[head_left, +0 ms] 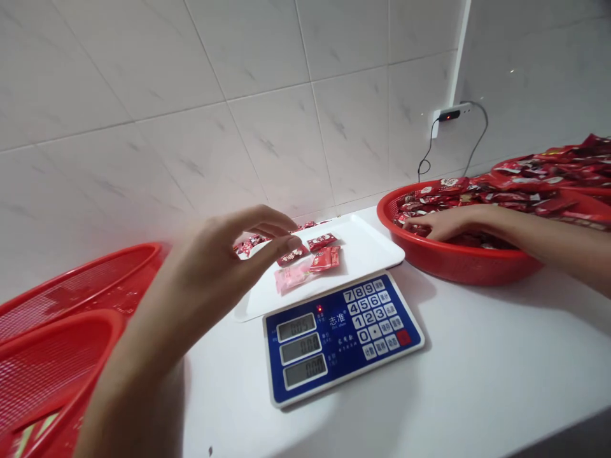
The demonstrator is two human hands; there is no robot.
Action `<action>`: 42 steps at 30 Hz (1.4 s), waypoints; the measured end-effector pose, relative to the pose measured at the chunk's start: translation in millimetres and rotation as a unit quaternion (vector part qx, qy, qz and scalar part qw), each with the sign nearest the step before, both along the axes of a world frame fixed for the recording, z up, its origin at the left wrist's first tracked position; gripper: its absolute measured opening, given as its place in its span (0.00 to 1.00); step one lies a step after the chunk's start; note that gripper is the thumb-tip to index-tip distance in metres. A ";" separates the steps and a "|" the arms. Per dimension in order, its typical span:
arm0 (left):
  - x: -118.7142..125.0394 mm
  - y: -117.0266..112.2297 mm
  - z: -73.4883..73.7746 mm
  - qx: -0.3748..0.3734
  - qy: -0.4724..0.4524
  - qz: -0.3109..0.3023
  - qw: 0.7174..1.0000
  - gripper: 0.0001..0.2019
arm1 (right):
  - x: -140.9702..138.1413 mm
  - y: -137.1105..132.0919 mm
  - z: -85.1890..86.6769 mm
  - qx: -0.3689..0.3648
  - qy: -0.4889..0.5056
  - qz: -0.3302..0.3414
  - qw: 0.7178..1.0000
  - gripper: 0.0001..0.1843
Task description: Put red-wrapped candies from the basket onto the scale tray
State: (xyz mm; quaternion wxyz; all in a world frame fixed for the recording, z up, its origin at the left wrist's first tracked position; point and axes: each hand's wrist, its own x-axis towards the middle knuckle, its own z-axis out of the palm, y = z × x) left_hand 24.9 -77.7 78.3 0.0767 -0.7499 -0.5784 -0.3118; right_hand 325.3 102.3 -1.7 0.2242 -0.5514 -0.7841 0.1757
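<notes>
My left hand (229, 261) hovers over the white pan (367, 245) of a blue-faced digital scale (341, 337), fingers loosely curled and apart, holding nothing that I can see. Several red candy packets (323, 254) and one pink packet (291, 277) lie on the pan just beyond its fingertips. My right hand (443, 224) reaches into a red mesh basket (458, 261) heaped with red packets (520, 184); its fingers lie among them and their tips are hidden.
Two red mesh baskets (62, 331) stand stacked at the left on the white counter (477, 381). A tiled wall rises close behind. A charger with a cable (451, 114) sits in a wall socket above the right basket. The counter's front edge runs at the lower right.
</notes>
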 end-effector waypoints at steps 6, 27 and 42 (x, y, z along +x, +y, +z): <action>-8.9 9.9 -3.8 -0.039 0.007 -0.028 0.999 0.11 | 2.6 -1.8 12.9 -0.115 -0.080 0.107 0.984 0.12; -20.6 7.3 2.4 -0.038 -0.012 -0.009 0.999 0.16 | -14.4 3.6 66.7 0.073 0.205 -0.044 0.975 0.06; -21.6 4.1 4.4 -0.090 -0.002 0.001 0.996 0.16 | -108.9 -18.5 42.3 -0.141 0.071 0.186 0.970 0.14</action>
